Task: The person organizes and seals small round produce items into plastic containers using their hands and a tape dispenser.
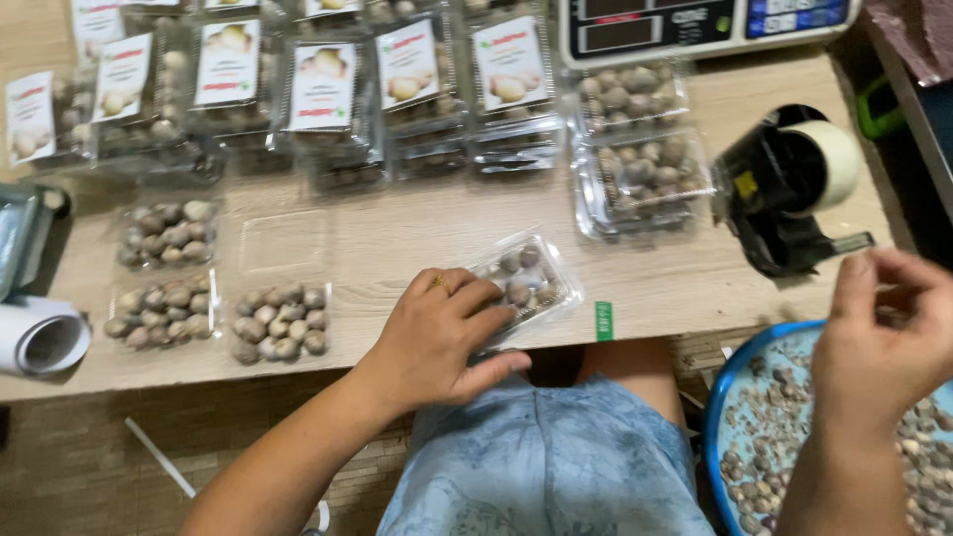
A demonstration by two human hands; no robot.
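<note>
Head view, left hand (pixel 437 333) on clear clamshell tray (pixel 526 283), part-filled with brownish nuts
</note>
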